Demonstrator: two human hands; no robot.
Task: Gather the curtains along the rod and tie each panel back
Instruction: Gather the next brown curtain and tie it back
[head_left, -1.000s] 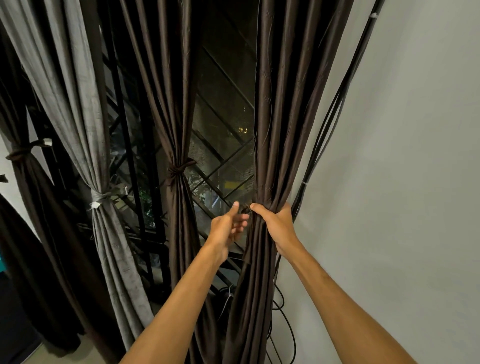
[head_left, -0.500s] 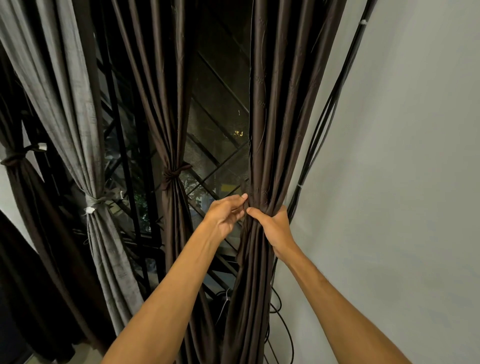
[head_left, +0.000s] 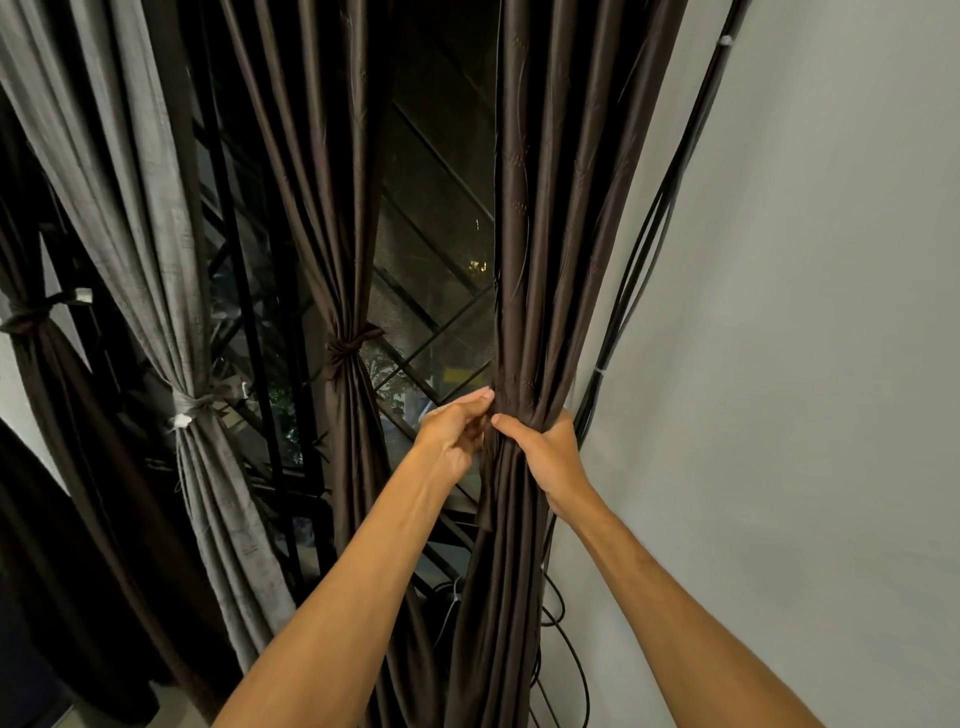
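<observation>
- Far-left dark curtain (head_left: 36, 364), at 9 o'clock in view: gathered & tied w/ a dark band, its tail end pale.
- Grey curtain (head_left: 156, 234), just to the 3 o'clock of it: bunched & cinched by a grey tie (head_left: 189, 408) w/ a white tag.
- Mid brown curtain (head_left: 343, 208): gathered, knotted w/ a brown tie (head_left: 352, 345) near centre of view.
- Window grille (head_left: 441, 312), behind & between the brown curtains: dark diagonal bars, a few lights beyond the glass.
- Left hand (head_left: 454, 436), approx 6 o'clock of the grille: thumb out straight, tip touching the panel's left edge; fingers curled in toward the cloth. Can't tell if they pinch a fold.
- Right brown panel (head_left: 540, 208), the task's thing: hangs from 12 o'clock down to 6 o'clock, just beside the wall, bunched into a narrow waist at hand height; no tie on it yet.
- Right hand (head_left: 550, 452): clamped round that waist from the 3 o'clock side, fingers wrapped behind, thumb across the front, close to the left thumb.
- Black cables (head_left: 647, 270), at the panel's 3 o'clock: run down the wall, loop low behind the cloth.
- Wall (head_left: 805, 312): plain pale, fills the right side.
</observation>
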